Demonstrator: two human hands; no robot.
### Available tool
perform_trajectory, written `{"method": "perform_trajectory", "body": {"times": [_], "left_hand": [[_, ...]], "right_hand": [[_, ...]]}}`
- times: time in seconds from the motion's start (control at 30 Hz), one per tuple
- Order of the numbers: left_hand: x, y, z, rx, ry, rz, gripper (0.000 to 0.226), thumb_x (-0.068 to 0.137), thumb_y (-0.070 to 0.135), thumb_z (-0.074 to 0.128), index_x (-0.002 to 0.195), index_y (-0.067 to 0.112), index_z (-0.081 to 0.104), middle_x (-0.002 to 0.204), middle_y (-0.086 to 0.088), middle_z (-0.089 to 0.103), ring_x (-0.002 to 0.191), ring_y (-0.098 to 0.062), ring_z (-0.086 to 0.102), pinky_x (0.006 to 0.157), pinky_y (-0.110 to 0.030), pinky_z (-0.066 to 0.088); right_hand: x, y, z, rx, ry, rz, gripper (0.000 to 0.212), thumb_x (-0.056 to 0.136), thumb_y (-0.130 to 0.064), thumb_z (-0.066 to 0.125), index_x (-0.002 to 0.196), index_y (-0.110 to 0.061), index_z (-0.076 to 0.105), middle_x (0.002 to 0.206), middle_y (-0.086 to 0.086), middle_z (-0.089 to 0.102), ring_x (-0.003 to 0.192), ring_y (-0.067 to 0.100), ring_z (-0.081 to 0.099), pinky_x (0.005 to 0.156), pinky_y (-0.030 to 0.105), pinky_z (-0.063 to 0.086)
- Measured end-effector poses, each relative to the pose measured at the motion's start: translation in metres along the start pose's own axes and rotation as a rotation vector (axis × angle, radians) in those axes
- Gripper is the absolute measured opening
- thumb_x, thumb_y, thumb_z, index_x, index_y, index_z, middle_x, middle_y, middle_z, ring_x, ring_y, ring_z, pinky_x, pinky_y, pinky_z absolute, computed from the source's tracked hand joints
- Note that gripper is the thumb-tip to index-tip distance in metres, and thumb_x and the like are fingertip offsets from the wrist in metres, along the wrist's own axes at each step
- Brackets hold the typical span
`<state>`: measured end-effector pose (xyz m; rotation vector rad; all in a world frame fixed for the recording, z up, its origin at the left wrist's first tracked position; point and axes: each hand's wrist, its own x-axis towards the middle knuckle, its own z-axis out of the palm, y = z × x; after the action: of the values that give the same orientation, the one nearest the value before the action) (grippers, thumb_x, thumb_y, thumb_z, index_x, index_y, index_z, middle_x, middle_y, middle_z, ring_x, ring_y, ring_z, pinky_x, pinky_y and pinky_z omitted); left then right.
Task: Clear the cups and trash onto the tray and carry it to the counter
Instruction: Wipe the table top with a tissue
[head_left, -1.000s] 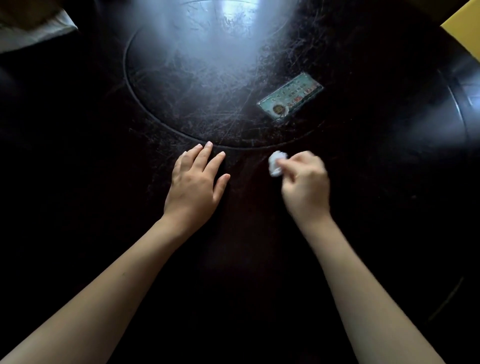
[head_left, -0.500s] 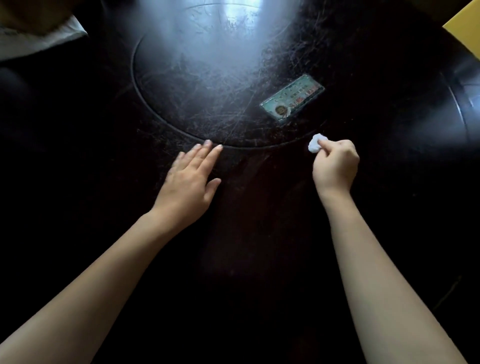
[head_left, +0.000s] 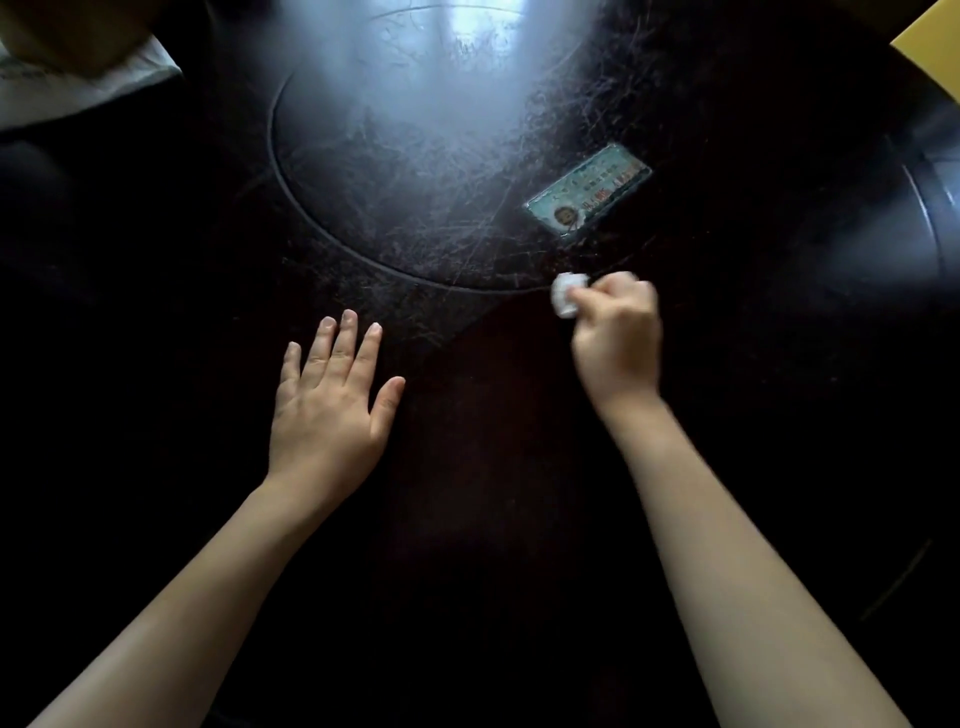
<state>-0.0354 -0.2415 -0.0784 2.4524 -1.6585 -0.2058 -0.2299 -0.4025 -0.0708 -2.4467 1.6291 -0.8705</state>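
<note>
My right hand (head_left: 618, 338) is shut on a small crumpled white paper ball (head_left: 563, 296), pinched at the fingertips just above the dark round table (head_left: 156, 312). The ball sits at the rim of the table's inset centre disc (head_left: 415, 182). My left hand (head_left: 327, 410) lies flat, palm down, fingers spread, on the table to the left of the right hand and holds nothing. No cup or tray is in view.
A laminated teal card (head_left: 589, 189) lies on the centre disc, just beyond the paper ball. A white cloth or bag (head_left: 88, 88) is at the far left corner. A yellow surface (head_left: 930, 47) shows at the top right.
My right hand carried the paper ball to the right, then stayed near the disc's rim. My left hand slid back toward me and flattened with fingers spread.
</note>
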Motion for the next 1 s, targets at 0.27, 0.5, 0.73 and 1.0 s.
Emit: {"method": "perform_trajectory", "body": {"times": [0.27, 0.5, 0.73, 1.0], "left_hand": [[0.001, 0.0, 0.001, 0.019, 0.02, 0.001, 0.073, 0.083, 0.055, 0.005, 0.145, 0.017, 0.014, 0.156, -0.006, 0.008, 0.144, -0.017, 0.0, 0.115, -0.04, -0.004], [0.002, -0.001, 0.0, 0.019, 0.017, 0.007, 0.073, 0.082, 0.055, 0.005, 0.145, 0.018, 0.014, 0.156, -0.006, 0.009, 0.144, -0.017, 0.001, 0.115, -0.04, -0.004], [0.001, 0.001, 0.0, 0.024, 0.008, 0.011, 0.066, 0.087, 0.05, 0.014, 0.145, 0.018, 0.014, 0.156, -0.006, 0.008, 0.144, -0.018, 0.0, 0.116, -0.041, -0.003], [0.002, 0.0, 0.0, 0.026, 0.016, 0.015, 0.066, 0.088, 0.049, 0.017, 0.145, 0.016, 0.017, 0.156, -0.008, 0.011, 0.144, -0.02, 0.004, 0.115, -0.042, -0.002]], "right_hand": [[-0.035, -0.034, -0.012, 0.068, -0.114, -0.058, 0.02, 0.074, 0.002, 0.056, 0.069, -0.014, 0.067, 0.069, 0.012, 0.058, 0.068, 0.029, 0.051, 0.064, 0.032, 0.033], [-0.116, -0.059, -0.049, 0.276, -0.302, -0.45, 0.019, 0.093, -0.016, 0.054, 0.08, -0.013, 0.067, 0.072, 0.005, 0.058, 0.067, 0.021, 0.05, 0.063, 0.029, 0.044], [-0.012, 0.058, -0.036, -0.027, 0.016, 0.146, 0.023, 0.081, 0.0, 0.051, 0.088, -0.003, 0.073, 0.081, 0.021, 0.062, 0.078, 0.04, 0.054, 0.07, 0.033, 0.043], [-0.108, -0.037, -0.054, 0.243, -0.18, -0.235, 0.024, 0.091, -0.011, 0.057, 0.069, -0.015, 0.066, 0.064, 0.003, 0.055, 0.066, 0.02, 0.048, 0.062, 0.033, 0.042]]}}
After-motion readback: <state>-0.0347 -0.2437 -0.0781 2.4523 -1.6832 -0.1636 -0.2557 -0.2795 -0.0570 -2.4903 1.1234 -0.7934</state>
